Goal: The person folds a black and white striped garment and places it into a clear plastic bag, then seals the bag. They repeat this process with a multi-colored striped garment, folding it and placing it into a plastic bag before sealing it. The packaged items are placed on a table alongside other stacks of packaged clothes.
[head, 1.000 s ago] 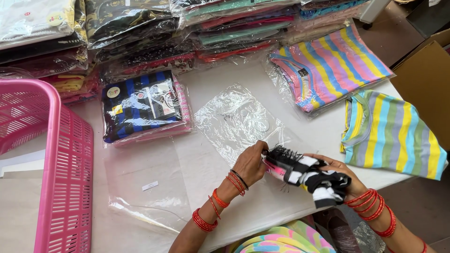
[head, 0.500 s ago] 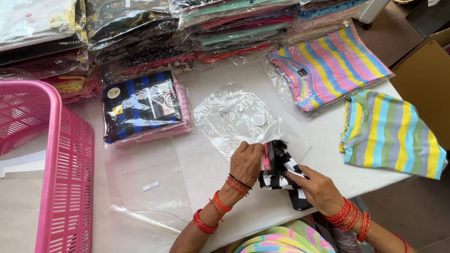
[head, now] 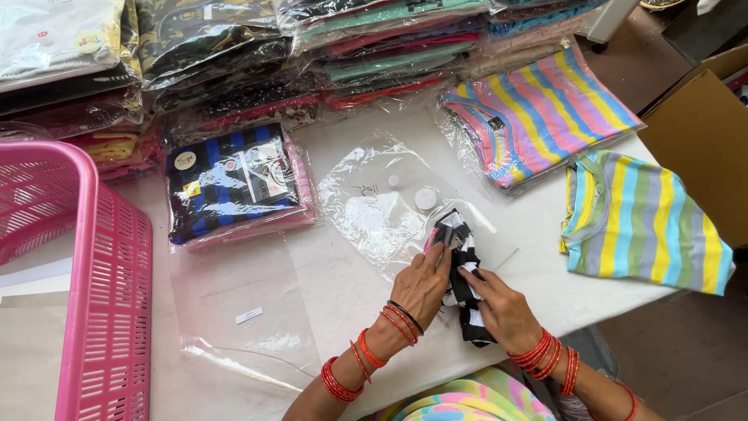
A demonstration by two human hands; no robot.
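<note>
one pink basket (head: 93, 312) far left, one blue-black packed shirt (head: 234, 183), two loose striped shirts (head: 545, 113) right. left hand (head: 425, 284) and right hand (head: 502, 308), fingers pinched on black-white garment (head: 461, 265) at clear bag (head: 382, 203) mouth, table's near edge. garment was flatter and further right a second ago, now upright.

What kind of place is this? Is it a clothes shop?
Probably a garment packing table rather than a shop floor. Stacks of bagged clothes line the back, an empty clear bag lies open, and both hands fold a black-and-white garment.
</note>
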